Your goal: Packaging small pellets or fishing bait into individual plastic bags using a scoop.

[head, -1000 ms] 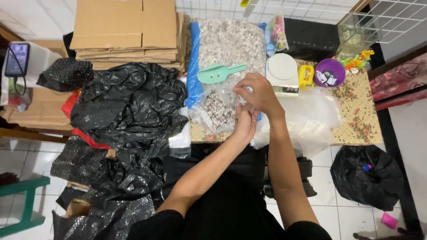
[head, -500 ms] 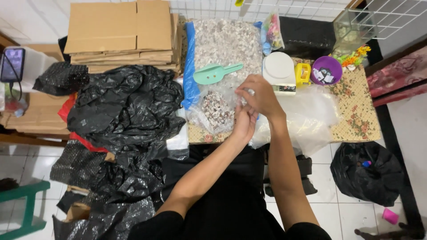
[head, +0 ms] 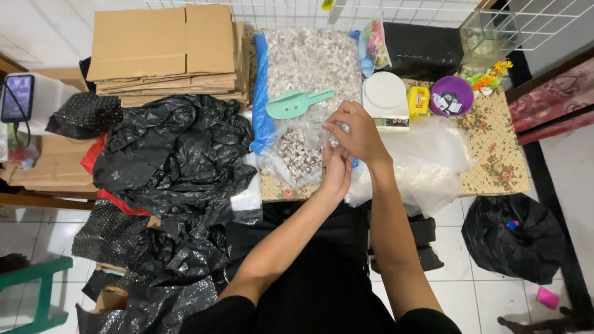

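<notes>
A heap of black plastic bags (head: 167, 154) is spread at nine o'clock on the patterned table (head: 495, 154), with flattened cardboard boxes (head: 164, 52) stacked at eleven and a large clear sack of pebbles (head: 312, 65) laid at twelve, a green scoop (head: 297, 103) resting on it. At the centre a small clear bag of pebbles (head: 297, 154) is gripped between the left hand (head: 336, 170) and the right hand (head: 356, 133), whose fingers are pinched together on its neck. A white kitchen scale (head: 385, 99) is seen at one o'clock, a purple bowl (head: 451, 96) just beyond it.

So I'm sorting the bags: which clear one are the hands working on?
The small clear bag of pebbles at the table's front edge, not the big full bag behind.
</notes>
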